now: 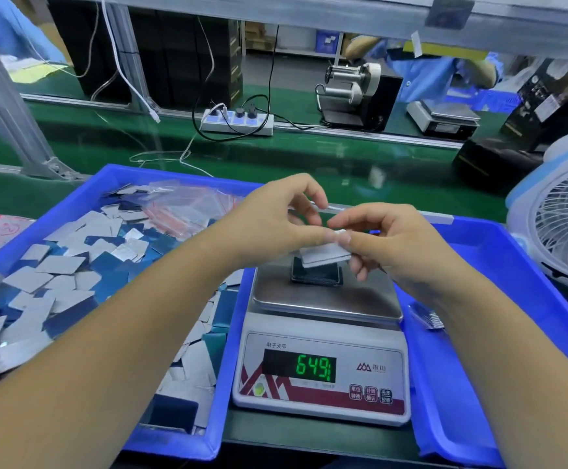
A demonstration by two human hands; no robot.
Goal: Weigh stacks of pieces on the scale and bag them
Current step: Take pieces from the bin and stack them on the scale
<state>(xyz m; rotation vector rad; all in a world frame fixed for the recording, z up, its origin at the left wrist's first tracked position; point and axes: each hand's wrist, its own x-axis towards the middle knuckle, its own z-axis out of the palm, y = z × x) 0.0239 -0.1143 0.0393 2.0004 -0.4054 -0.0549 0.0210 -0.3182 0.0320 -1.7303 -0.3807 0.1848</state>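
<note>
While a dark stack [316,274] sits on the scale [323,333], the left hand [276,221] and right hand [387,238] both pinch a small white stack [326,257] just above it. Loosened fingertips could let pieces slide onto the pan and skew the reading.

This is a factory packing line: a green conveyor belt [276,157] runs between aluminium frames, blue parts trays [174,434] flank a digital scale [321,370], and a blue-smocked worker [424,76] stands opposite beside a label dispenser [350,89].
</note>
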